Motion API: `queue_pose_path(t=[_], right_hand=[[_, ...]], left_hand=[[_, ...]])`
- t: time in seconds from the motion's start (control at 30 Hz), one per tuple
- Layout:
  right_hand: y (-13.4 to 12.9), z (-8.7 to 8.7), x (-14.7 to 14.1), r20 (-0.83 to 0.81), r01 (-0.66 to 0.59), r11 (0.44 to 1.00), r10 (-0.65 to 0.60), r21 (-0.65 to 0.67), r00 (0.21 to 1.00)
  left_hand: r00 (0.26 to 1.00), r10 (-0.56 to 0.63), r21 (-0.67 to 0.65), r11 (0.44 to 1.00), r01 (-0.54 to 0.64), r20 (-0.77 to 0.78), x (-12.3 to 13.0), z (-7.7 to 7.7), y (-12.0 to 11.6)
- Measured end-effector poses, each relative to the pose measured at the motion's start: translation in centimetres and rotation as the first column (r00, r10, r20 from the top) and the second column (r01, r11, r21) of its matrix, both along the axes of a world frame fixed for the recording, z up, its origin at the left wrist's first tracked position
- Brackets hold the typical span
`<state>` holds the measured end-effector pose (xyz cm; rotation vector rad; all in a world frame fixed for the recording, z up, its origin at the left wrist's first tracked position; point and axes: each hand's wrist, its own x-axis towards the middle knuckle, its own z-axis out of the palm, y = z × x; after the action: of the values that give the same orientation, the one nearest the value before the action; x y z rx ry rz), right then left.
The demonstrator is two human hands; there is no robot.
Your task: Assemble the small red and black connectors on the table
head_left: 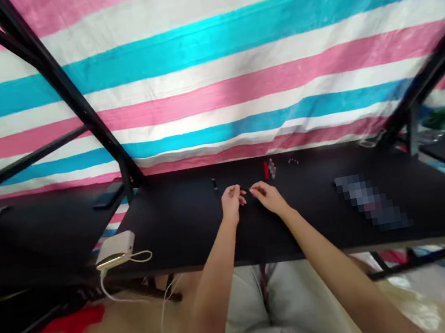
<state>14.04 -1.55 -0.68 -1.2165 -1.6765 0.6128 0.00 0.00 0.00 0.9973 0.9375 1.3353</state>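
Passable on the left of the desk (172,221), between the white box (116,246) at the edge and the left hand (232,204). Passable also on the right, between the right hand (270,197) and the pixelated dark object (371,203). Open beyond the hands, between the small black item (215,184) and the red stick (267,169). Crowded just right of that stick by clear pieces (272,168), then by tiny ring-like pieces (293,161). Closed off behind by the striped sheet (211,99), and flanked by a slanting left post (81,111) and right post (419,86).
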Motion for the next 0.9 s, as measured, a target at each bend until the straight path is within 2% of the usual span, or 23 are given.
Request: queue_pose_path(t=[0.23,0.5,0.7,0.9], right_hand=[[0.02,-0.27,0.04,0.062,0.031,0.999,-0.032,0.028,0.998],[-0.16,0.13,0.25,0.089,0.084,0.995,-0.089,0.06,0.992],[-0.2,0.22,0.15,0.146,0.08,0.992,-0.094,0.097,0.985],[-0.18,0.6,0.22,0.278,0.097,0.972,-0.155,0.212,0.948]], left_hand=[[1.0,-0.004,-0.009,1.0,0.004,0.027,0.0,-0.07,-0.03],[0.984,-0.165,0.049,0.985,0.168,-0.073,-0.05,0.13,-0.37],[0.99,-0.117,0.039,0.992,0.12,-0.085,0.11,0.26,-0.54],[0.996,-0.067,0.059,0.996,0.071,-0.066,0.15,0.1,-0.59]])
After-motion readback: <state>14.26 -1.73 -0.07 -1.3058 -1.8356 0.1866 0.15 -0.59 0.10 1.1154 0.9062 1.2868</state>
